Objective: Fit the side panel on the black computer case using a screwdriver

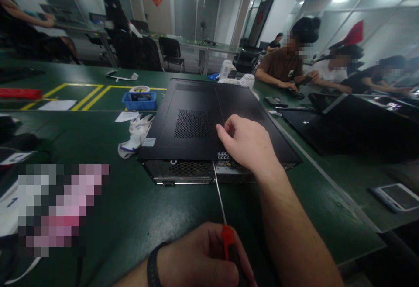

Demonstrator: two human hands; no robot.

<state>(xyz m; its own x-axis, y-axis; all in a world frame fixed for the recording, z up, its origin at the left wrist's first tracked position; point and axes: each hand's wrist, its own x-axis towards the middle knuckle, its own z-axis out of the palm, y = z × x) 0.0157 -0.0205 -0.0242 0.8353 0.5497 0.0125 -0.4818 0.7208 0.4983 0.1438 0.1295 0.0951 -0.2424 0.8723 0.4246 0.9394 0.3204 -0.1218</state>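
Note:
A black computer case [163,121] lies flat on the green table with its rear panel [183,171] facing me. My left hand [203,261], with a dark band at the wrist, is closed around the red and black handle of a screwdriver [220,191]. The thin shaft reaches up to the top rear edge of the case; whether its tip sits in a screw is too small to tell. On the lid rests my right hand [248,140], its thumb apart from bent fingers, holding nothing visible. Part of its fingers is hidden behind the hand.
White gloves [135,134] and a blue bin [140,100] with a tape roll [139,89] are left of the case. A dark panel [353,123] stands to the right, with a phone-like device [397,197] nearer me. Several people sit farther back, one in a brown shirt [278,66].

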